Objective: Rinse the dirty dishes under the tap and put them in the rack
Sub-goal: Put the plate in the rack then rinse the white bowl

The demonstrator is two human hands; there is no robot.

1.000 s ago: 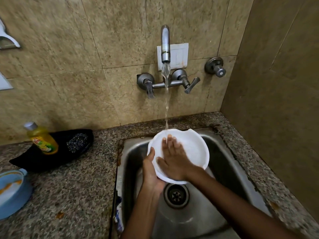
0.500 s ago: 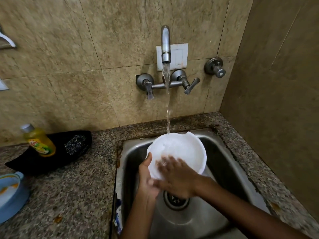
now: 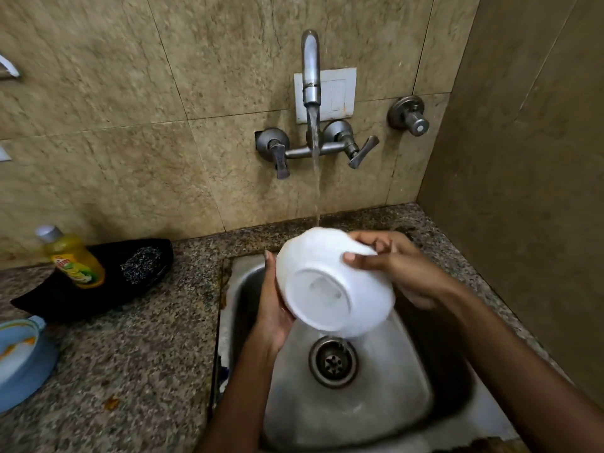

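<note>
Over the steel sink [image 3: 376,403], under the running tap [image 3: 310,70], both hands grip a white bowl [image 3: 330,286], base toward camera: left hand [image 3: 273,308] fingers hidden behind, right hand [image 3: 402,266] pinching the rim.

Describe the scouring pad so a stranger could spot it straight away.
Start at the steel sink and look left along the speckled granite counter to the wall. There a black tray holds a yellow soap bottle, and the scouring pad lies in the tray just right of that bottle. It is the only dark, glittery, wiry lump there, unlike the smooth bottle.
</note>
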